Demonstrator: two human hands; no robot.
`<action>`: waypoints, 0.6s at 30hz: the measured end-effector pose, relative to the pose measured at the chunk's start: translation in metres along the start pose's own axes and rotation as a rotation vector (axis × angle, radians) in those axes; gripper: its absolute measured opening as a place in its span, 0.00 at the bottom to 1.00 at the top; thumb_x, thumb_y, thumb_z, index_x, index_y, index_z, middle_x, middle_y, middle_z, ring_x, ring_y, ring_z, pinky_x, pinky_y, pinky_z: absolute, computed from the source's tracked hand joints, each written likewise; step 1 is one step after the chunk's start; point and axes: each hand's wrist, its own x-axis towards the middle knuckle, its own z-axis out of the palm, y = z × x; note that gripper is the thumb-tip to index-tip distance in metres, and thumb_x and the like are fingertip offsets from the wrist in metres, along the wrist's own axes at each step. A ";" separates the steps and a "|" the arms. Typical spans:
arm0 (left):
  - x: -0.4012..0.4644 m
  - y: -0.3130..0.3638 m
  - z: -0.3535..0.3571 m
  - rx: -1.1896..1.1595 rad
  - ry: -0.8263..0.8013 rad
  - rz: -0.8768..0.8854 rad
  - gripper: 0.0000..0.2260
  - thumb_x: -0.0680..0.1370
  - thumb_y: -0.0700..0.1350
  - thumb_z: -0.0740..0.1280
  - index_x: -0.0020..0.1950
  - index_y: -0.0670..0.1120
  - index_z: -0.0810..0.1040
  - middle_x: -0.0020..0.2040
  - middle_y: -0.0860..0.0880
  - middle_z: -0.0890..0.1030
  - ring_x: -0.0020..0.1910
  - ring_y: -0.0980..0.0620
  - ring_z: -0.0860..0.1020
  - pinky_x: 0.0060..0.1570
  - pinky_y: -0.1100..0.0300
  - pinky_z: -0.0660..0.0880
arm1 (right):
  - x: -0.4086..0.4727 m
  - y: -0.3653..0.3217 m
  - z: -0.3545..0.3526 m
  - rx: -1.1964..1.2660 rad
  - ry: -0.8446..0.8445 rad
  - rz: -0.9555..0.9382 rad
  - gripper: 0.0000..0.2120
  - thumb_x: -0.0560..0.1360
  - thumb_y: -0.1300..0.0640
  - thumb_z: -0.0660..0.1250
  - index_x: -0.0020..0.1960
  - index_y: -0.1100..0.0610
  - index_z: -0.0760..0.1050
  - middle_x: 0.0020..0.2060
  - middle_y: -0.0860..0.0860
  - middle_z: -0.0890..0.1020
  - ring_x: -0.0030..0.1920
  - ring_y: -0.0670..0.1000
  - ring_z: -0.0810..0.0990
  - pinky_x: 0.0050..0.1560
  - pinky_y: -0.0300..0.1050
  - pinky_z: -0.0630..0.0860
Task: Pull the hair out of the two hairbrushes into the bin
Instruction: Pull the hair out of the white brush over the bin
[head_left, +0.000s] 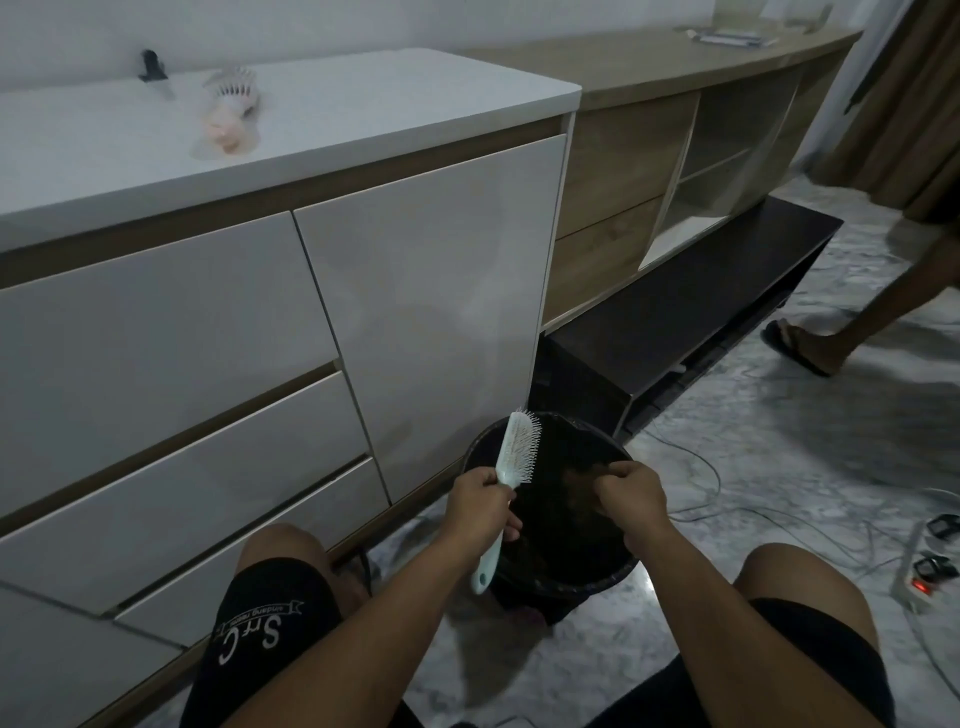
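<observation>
A pale mint hairbrush (514, 449) with white bristles stands tilted over the black bin (613, 574), bristles facing right. My left hand (480, 501) grips its handle just below the head. My right hand (631, 493) hovers over the bin's dark inside with fingers curled and pinched together; whether hair is between them is too dark to tell. A second hairbrush (231, 111), pinkish with white bristles, lies on the white cabinet top (363, 104) at the upper left.
White drawers and a cabinet door (431, 312) stand just behind the bin. A low dark bench (691, 301) runs to the right. Cables and a power strip (917, 577) lie on the marble floor. Another person's leg and sandal (810, 343) are at the right.
</observation>
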 end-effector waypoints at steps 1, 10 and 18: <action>0.000 0.000 0.001 0.002 -0.004 -0.001 0.10 0.77 0.34 0.59 0.53 0.37 0.78 0.33 0.43 0.79 0.27 0.50 0.76 0.28 0.59 0.75 | 0.002 0.001 0.001 0.003 -0.001 0.000 0.24 0.65 0.59 0.67 0.61 0.56 0.77 0.54 0.54 0.81 0.55 0.58 0.81 0.58 0.58 0.79; 0.005 -0.002 0.007 0.049 -0.058 -0.008 0.11 0.78 0.34 0.59 0.56 0.37 0.77 0.41 0.41 0.80 0.29 0.50 0.77 0.31 0.59 0.76 | 0.018 -0.014 -0.004 0.402 -0.027 0.120 0.17 0.76 0.71 0.65 0.64 0.68 0.73 0.57 0.62 0.76 0.53 0.59 0.78 0.53 0.51 0.81; 0.036 0.006 0.024 0.106 -0.082 -0.014 0.11 0.77 0.35 0.59 0.56 0.38 0.77 0.52 0.38 0.80 0.32 0.49 0.79 0.37 0.55 0.80 | 0.019 -0.031 -0.002 0.661 -0.088 0.187 0.12 0.77 0.72 0.62 0.60 0.67 0.72 0.54 0.61 0.74 0.52 0.59 0.76 0.58 0.54 0.79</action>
